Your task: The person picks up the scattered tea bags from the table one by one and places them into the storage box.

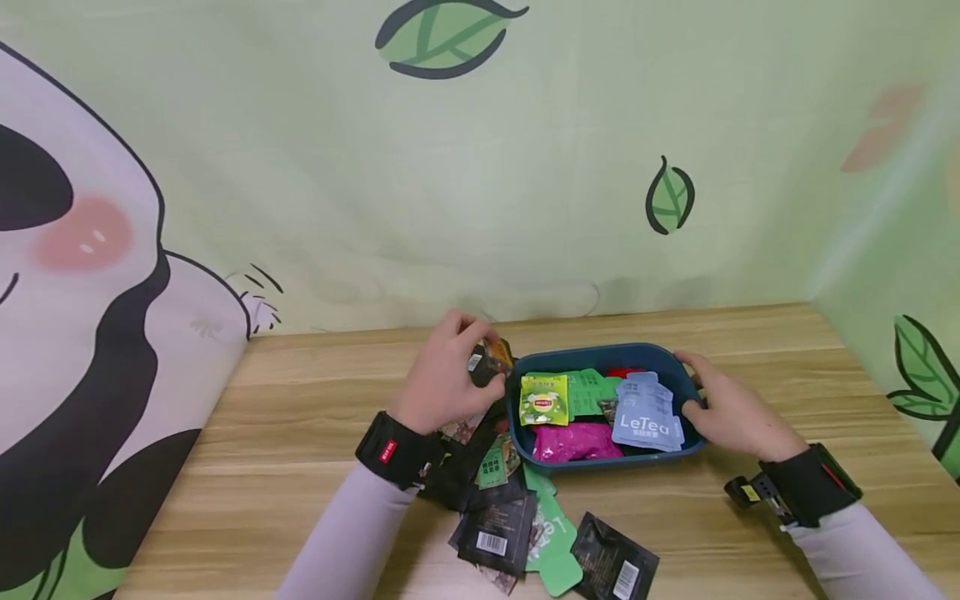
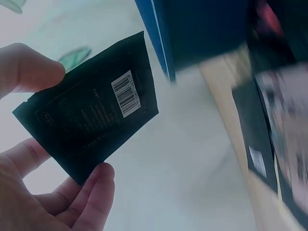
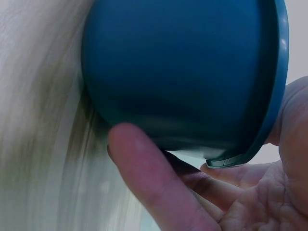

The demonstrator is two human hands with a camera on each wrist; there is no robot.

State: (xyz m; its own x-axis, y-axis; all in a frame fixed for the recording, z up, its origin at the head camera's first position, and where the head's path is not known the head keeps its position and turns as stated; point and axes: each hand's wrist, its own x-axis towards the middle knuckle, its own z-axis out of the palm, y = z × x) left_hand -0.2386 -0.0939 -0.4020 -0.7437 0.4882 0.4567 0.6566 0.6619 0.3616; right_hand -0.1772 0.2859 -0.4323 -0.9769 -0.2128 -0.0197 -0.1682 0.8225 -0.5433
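Note:
My left hand [image 1: 447, 375] pinches a small dark sachet [image 2: 98, 108] by its edges, thumb on one side and fingers on the other. A white barcode shows on its face. Just right of it stands a blue rectangular bin [image 1: 592, 463], and my right hand [image 1: 738, 414] holds its right end by the rim and outer wall. In the bin lie a yellow-green tea sachet [image 1: 544, 400], a green packet [image 1: 588, 392], a magenta packet [image 1: 573, 442] and light-blue LeTea packets [image 1: 647, 417].
Black sachets [image 1: 498, 533] and a green LeTea packet [image 1: 553, 537] lie heaped left of and in front of the bin. Another black sachet [image 1: 615, 560] lies apart at the front. A printed backdrop [image 1: 525, 208] rises behind the wooden table [image 1: 300, 433].

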